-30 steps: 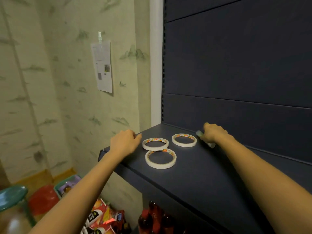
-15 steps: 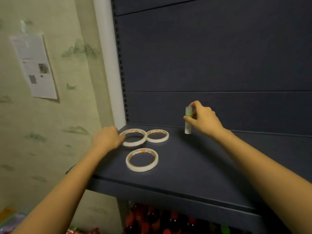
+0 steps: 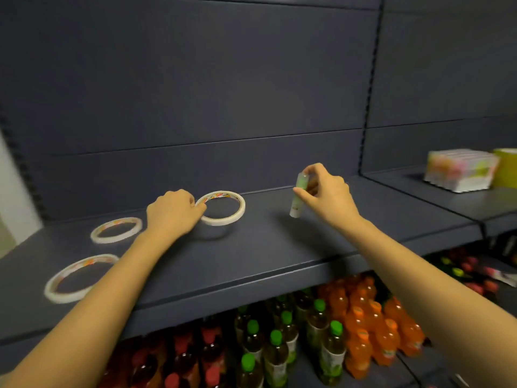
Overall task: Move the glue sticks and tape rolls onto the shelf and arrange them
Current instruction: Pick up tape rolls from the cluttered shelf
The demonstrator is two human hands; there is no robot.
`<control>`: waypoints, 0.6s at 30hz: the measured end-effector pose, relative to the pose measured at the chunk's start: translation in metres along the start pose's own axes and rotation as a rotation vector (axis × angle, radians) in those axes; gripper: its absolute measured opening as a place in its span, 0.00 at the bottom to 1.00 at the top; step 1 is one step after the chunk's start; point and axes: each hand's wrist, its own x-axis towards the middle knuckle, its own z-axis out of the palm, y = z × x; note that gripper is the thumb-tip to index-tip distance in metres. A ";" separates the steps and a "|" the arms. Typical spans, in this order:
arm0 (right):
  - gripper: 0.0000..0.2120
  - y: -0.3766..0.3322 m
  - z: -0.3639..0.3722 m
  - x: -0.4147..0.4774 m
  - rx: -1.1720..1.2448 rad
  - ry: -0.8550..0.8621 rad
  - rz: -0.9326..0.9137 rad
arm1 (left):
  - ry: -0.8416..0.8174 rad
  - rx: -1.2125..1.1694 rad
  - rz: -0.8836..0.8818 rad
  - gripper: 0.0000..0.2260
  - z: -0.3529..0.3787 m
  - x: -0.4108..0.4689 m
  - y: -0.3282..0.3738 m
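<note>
Three white tape rolls sit on the dark shelf (image 3: 265, 256). My left hand (image 3: 172, 212) pinches the near rim of one tape roll (image 3: 226, 208), which is tilted up off the shelf surface. A second tape roll (image 3: 116, 229) lies flat to the left, and a third tape roll (image 3: 75, 277) lies flat near the shelf's front left edge. My right hand (image 3: 326, 191) holds a green and white glue stick (image 3: 298, 197) upright between thumb and fingers, its base just above the shelf.
Pastel boxes (image 3: 461, 169) and a yellow box (image 3: 507, 166) stand on the neighbouring shelf at the right. Below the shelf stand several drink bottles: red (image 3: 179, 365), green-capped (image 3: 277, 343) and orange (image 3: 372, 323). A notched upright (image 3: 369, 88) divides the back panels.
My view has swung to the right. My left hand has dragged one tape roll rightward, away from the other two, and tipped it up. My right hand carries the glue stick upright further right.
</note>
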 end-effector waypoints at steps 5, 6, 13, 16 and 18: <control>0.16 0.064 -0.075 -0.022 -0.106 0.079 0.072 | -0.029 -0.082 0.173 0.17 0.021 -0.005 0.103; 0.17 0.077 -0.091 -0.026 -0.131 0.091 0.084 | -0.030 -0.101 0.201 0.17 0.025 -0.008 0.124; 0.18 0.174 -0.200 -0.057 -0.255 0.228 0.178 | -0.043 -0.201 0.325 0.18 0.050 -0.039 0.276; 0.17 0.213 -0.236 -0.071 -0.251 0.258 0.168 | -0.034 -0.210 0.353 0.19 0.062 -0.055 0.327; 0.16 0.236 -0.258 -0.077 -0.262 0.265 0.158 | -0.039 -0.220 0.360 0.18 0.067 -0.063 0.356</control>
